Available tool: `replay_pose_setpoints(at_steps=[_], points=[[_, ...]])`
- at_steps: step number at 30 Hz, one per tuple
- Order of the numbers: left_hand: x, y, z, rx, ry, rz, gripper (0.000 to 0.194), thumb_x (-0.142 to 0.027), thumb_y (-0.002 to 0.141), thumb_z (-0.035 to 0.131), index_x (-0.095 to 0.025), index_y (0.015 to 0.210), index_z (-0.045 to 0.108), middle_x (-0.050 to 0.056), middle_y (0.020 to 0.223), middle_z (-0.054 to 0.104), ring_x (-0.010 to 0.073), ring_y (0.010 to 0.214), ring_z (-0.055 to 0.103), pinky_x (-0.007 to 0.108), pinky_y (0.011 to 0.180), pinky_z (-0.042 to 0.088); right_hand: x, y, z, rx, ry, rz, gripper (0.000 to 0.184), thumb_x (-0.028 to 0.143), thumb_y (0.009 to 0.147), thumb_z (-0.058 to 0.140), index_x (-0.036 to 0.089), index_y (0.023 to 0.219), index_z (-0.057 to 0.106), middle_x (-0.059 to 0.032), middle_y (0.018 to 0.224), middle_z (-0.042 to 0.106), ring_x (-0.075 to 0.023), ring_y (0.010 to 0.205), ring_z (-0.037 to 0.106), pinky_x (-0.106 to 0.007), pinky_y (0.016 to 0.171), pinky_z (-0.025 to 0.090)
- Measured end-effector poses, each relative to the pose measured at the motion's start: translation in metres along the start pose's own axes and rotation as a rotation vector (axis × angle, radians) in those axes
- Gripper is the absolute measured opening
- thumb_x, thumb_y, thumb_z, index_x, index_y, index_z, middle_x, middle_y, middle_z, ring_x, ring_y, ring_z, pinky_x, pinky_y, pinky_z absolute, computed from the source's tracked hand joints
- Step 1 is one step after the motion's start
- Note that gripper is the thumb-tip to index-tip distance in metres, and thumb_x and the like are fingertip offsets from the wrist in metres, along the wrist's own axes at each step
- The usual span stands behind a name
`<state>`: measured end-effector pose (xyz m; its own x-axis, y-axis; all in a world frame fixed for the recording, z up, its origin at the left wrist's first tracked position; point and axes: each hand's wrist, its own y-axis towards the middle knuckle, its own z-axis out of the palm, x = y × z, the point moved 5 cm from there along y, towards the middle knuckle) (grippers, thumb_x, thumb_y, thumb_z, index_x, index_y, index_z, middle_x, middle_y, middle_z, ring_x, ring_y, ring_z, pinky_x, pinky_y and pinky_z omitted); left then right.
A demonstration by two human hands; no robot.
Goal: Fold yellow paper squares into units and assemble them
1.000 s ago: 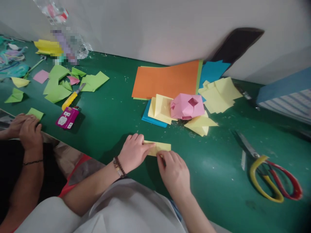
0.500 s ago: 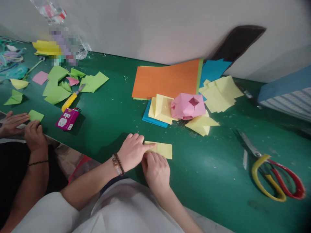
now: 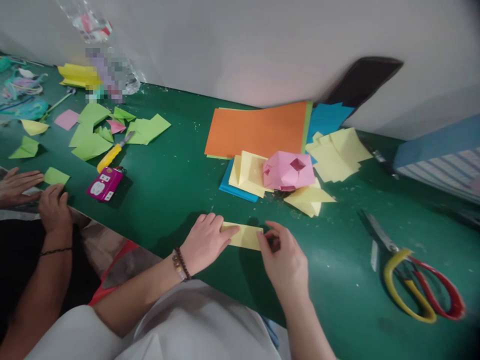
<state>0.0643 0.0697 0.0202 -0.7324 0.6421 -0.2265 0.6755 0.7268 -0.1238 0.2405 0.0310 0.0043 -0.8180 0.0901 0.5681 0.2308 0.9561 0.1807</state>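
A pale yellow folded paper [image 3: 245, 237] lies flat on the green table in front of me as a narrow strip. My left hand [image 3: 206, 237] pins its left end down, thumb and index finger pressing on it and the other fingers curled. At the opposite end is my right hand [image 3: 285, 257], its thumb at the paper's right edge. The index finger of that hand is raised, with a gap between it and the thumb, and the remaining fingers are bent.
Beyond the strip are a pink folded paper shape [image 3: 290, 171], yellow sheets [image 3: 339, 155] and an orange sheet [image 3: 255, 130]. Scissors [image 3: 408, 277] lie at right. A yellow cutter [image 3: 112, 154] and purple box [image 3: 105, 184] lie left, near another person's hands [image 3: 54, 206].
My right hand has moved right along the paper, from beside my left hand to the strip's right end, and its fingers have spread. My left hand stays on the left end.
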Motion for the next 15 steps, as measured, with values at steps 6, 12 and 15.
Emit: replay_pose_setpoints(at_steps=[6,12,15], points=[[0.004,-0.007,0.007,-0.060,-0.049,-0.009,0.035,-0.030,0.097,0.045,-0.033,0.131,0.051,0.003,0.085,0.048,0.0206,0.083,0.044,0.034,0.072,0.035,-0.001,0.000,0.012,0.031,-0.004,0.006,0.025,0.035,0.090,0.050,0.019,0.104,0.062,-0.0012,0.072,0.063,-0.0155,0.063,0.057,-0.027,0.058,0.043],[0.010,-0.011,0.012,-0.210,-0.227,-0.021,0.037,-0.027,0.097,0.046,-0.035,0.132,0.052,0.004,0.093,0.050,0.0190,0.089,0.048,0.035,0.079,0.039,-0.005,0.002,0.005,0.017,0.139,0.072,0.024,0.037,0.088,0.055,0.019,0.101,0.064,0.0000,0.071,0.064,-0.0127,0.056,0.056,-0.026,0.056,0.046],[0.012,-0.012,0.004,-0.364,-0.361,-0.023,0.043,-0.019,0.094,0.049,-0.035,0.134,0.049,0.006,0.105,0.050,0.0166,0.088,0.049,0.034,0.082,0.044,0.001,0.000,-0.008,-0.044,0.188,0.078,0.022,0.037,0.087,0.059,0.020,0.099,0.066,0.0009,0.071,0.064,-0.0112,0.054,0.056,-0.024,0.053,0.047]])
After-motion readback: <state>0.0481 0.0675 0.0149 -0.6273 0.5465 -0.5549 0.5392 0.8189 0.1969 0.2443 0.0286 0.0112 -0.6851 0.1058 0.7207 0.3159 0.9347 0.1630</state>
